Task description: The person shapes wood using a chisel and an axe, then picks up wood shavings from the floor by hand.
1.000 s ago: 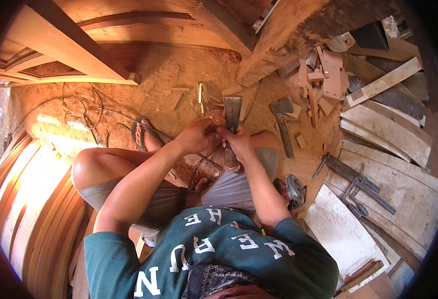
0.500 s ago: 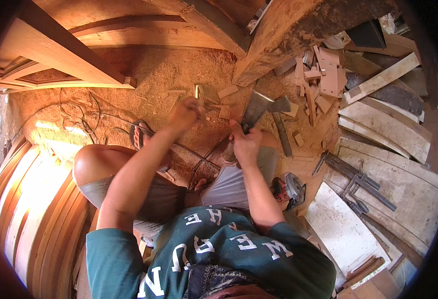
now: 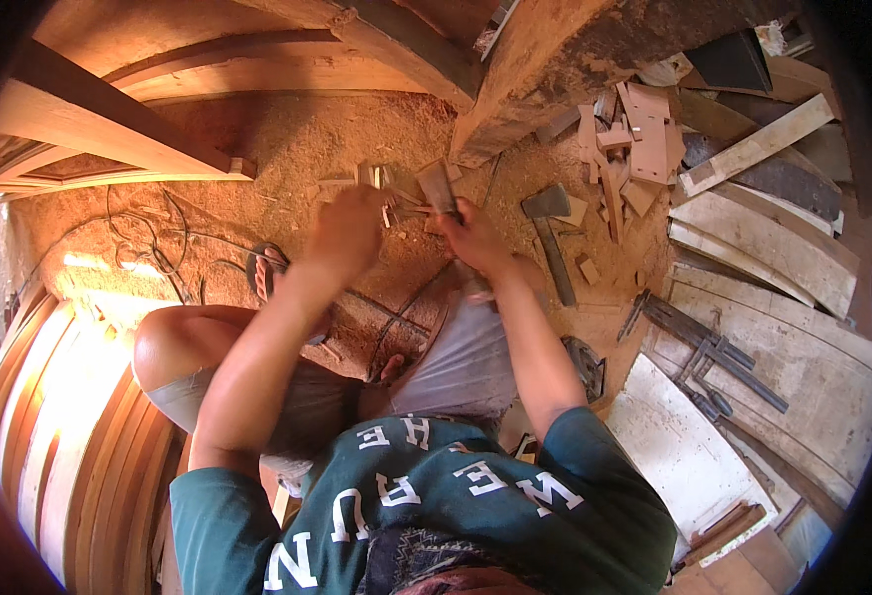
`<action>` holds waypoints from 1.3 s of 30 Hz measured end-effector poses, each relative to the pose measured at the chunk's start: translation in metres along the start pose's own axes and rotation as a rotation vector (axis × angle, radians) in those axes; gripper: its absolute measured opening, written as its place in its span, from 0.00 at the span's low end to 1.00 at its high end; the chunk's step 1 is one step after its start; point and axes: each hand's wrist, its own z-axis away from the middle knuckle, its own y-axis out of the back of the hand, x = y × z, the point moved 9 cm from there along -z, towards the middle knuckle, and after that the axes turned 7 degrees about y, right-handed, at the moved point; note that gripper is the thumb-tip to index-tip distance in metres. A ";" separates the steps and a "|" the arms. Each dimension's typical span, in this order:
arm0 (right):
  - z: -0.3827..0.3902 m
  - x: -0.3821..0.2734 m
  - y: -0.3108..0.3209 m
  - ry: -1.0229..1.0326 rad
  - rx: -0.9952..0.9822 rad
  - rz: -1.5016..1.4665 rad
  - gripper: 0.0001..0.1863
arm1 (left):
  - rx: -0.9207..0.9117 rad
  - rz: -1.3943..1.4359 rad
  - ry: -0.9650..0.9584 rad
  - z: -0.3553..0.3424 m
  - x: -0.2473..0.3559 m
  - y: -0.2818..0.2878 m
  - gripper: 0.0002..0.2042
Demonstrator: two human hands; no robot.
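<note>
My right hand (image 3: 473, 236) is wrapped round the handle of a broad flat-bladed tool, like a wide chisel (image 3: 437, 188), its blade pointing away from me over the floor. My left hand (image 3: 349, 230) hovers left of the blade, beside a small light wood offcut (image 3: 384, 177). That hand is blurred and its fingers are turned away, so what it grips, if anything, does not show. On the floor to the right of the held tool lies a hatchet (image 3: 547, 202) with a dark handle.
Sawdust covers the floor (image 3: 287, 129). A wooden frame (image 3: 128, 119) and a thick beam (image 3: 545, 79) stand ahead. Offcuts (image 3: 649, 139) lie at the far right, boards and a metal clamp (image 3: 698, 347) nearer. Cables (image 3: 168, 233) trail left, near curved timbers (image 3: 79, 446).
My right hand has shifted slightly left and away from me, and the blade has swung left and turned narrower to view. My left hand has moved left.
</note>
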 end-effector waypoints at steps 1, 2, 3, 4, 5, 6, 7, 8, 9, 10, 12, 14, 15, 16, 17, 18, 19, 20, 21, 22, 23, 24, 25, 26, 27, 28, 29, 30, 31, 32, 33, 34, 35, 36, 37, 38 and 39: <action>-0.007 0.007 -0.019 -0.054 -0.051 -0.174 0.20 | 0.104 -0.019 -0.071 0.014 0.017 -0.004 0.36; -0.009 0.000 -0.046 -0.155 -0.114 -0.415 0.17 | 0.207 -0.035 -0.136 0.034 0.037 -0.012 0.36; -0.008 -0.012 -0.068 -0.259 -0.172 -0.657 0.15 | 0.308 -0.051 -0.205 0.046 0.050 -0.012 0.36; -0.003 -0.037 -0.073 -0.227 -0.142 -0.820 0.16 | 0.327 -0.093 -0.275 0.047 0.055 -0.012 0.36; 0.008 -0.067 -0.076 -0.197 -0.116 -0.981 0.17 | 0.345 -0.130 -0.337 0.051 0.058 -0.009 0.35; 0.014 -0.084 -0.077 -0.164 -0.084 -1.143 0.18 | 0.362 -0.170 -0.404 0.055 0.062 -0.008 0.35; 0.012 -0.078 -0.083 -0.114 -0.110 -1.144 0.19 | 0.347 -0.142 -0.434 0.056 0.062 -0.009 0.35; 0.008 -0.056 -0.092 -0.064 -0.136 -1.145 0.21 | 0.331 -0.113 -0.463 0.055 0.061 -0.011 0.34; 0.002 -0.036 -0.100 -0.012 -0.163 -1.146 0.22 | 0.317 -0.087 -0.492 0.054 0.060 -0.012 0.34; -0.020 -0.017 -0.103 0.081 -0.241 -0.950 0.24 | 0.346 0.008 -0.449 0.049 0.054 -0.002 0.33; -0.069 0.002 -0.092 0.247 -0.251 -0.319 0.26 | 0.403 0.203 -0.355 0.038 0.040 0.025 0.30; -0.084 -0.018 -0.058 0.301 0.023 0.776 0.27 | 0.411 0.529 -0.167 0.030 0.010 0.048 0.26; -0.085 -0.009 -0.050 0.283 -0.003 0.835 0.25 | 0.412 0.693 -0.081 0.024 -0.004 0.054 0.24; -0.089 0.006 -0.043 0.268 -0.029 0.889 0.23 | 0.445 0.714 -0.067 0.020 -0.012 0.062 0.22; -0.093 0.019 -0.039 0.252 -0.055 0.943 0.22 | 0.478 0.735 -0.054 0.017 -0.020 0.070 0.20; -0.097 0.039 -0.027 0.151 0.072 0.592 0.21 | 0.503 0.754 -0.040 0.015 -0.025 0.073 0.19; -0.099 0.057 -0.018 0.051 0.185 0.242 0.21 | 0.564 0.760 -0.032 0.018 -0.025 0.081 0.18; -0.098 0.068 -0.012 0.038 0.211 0.261 0.20 | 0.568 0.751 -0.033 0.018 -0.025 0.084 0.18; -0.095 0.068 -0.008 0.028 0.226 0.281 0.20 | 0.575 0.744 -0.025 0.019 -0.028 0.084 0.18; -0.090 0.060 -0.006 0.110 0.149 0.669 0.19 | 0.580 0.736 -0.019 0.020 -0.030 0.084 0.18; -0.083 0.054 -0.012 0.194 0.067 1.054 0.19 | 0.587 0.737 -0.021 0.020 -0.031 0.084 0.19; -0.074 0.045 -0.011 0.153 0.053 1.073 0.18 | 0.596 0.738 -0.022 0.021 -0.032 0.085 0.19; -0.063 0.032 -0.011 0.112 0.040 1.091 0.17 | 0.607 0.736 -0.024 0.023 -0.033 0.087 0.19; -0.055 0.024 -0.012 0.070 0.034 1.108 0.16 | 0.603 0.734 -0.005 0.024 -0.033 0.088 0.19; -0.050 0.026 -0.017 0.026 0.021 1.006 0.15 | 0.594 0.733 0.006 0.023 -0.030 0.088 0.20; -0.046 0.027 -0.027 -0.013 0.005 0.904 0.14 | 0.589 0.731 0.021 0.023 -0.027 0.089 0.20; -0.045 0.028 -0.037 -0.050 -0.012 0.802 0.13 | 0.579 0.730 0.041 0.024 -0.025 0.092 0.18; -0.048 0.029 -0.046 -0.059 -0.006 0.774 0.13 | 0.568 0.729 0.059 0.025 -0.021 0.096 0.17; -0.053 0.030 -0.058 -0.065 -0.003 0.747 0.13 | 0.559 0.726 0.080 0.026 -0.020 0.097 0.16; -0.056 0.033 -0.063 -0.072 0.001 0.719 0.14 | 0.587 0.719 0.062 0.026 -0.021 0.099 0.16; -0.057 0.027 -0.062 -0.009 0.055 0.719 0.13 | 0.618 0.713 0.049 0.025 -0.026 0.101 0.16; -0.057 0.021 -0.060 0.053 0.110 0.718 0.13 | 0.648 0.706 0.036 0.025 -0.029 0.103 0.16; -0.057 0.016 -0.057 0.115 0.165 0.716 0.13 | 0.663 0.714 0.041 0.027 -0.033 0.105 0.15; -0.056 0.015 -0.050 0.181 0.182 0.649 0.13 | 0.676 0.725 0.041 0.028 -0.033 0.110 0.15; -0.054 0.015 -0.036 0.249 0.196 0.584 0.13 | 0.691 0.737 0.043 0.030 -0.033 0.114 0.14; -0.052 0.015 -0.024 0.315 0.209 0.517 0.14 | 0.653 0.784 0.050 0.026 -0.037 0.112 0.14; -0.048 0.020 -0.014 0.292 0.217 0.515 0.14 | 0.612 0.829 0.057 0.024 -0.040 0.111 0.15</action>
